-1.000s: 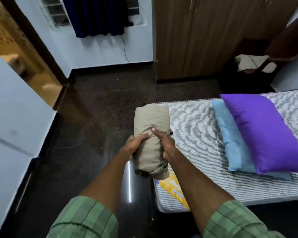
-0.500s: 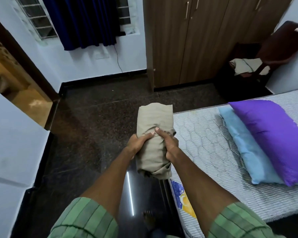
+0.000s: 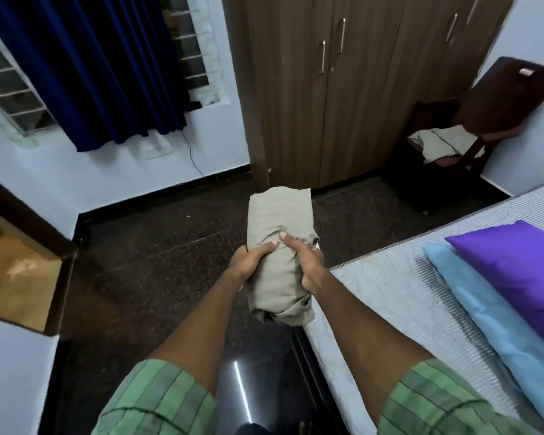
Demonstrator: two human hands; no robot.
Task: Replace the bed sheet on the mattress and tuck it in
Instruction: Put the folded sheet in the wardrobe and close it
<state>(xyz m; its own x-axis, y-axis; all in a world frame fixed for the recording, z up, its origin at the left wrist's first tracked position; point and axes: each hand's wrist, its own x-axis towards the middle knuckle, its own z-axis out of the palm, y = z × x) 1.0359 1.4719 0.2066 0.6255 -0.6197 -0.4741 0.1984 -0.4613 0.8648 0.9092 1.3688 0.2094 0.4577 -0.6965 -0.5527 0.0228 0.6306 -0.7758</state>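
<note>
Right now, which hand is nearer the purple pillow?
Right. The right hand grips the folded sheet on the side facing the purple pillow; the left hand grips its far side.

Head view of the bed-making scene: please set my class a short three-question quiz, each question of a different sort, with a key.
1. True or false: the folded beige sheet lies spread over the mattress.
2. Which pillow lies on top? A) purple pillow B) blue pillow
3. Fill in: the left hand and right hand both ____ the sheet.

Key: 1 false, it is a bundle held in the air; 2 A; 3 grip.
</note>
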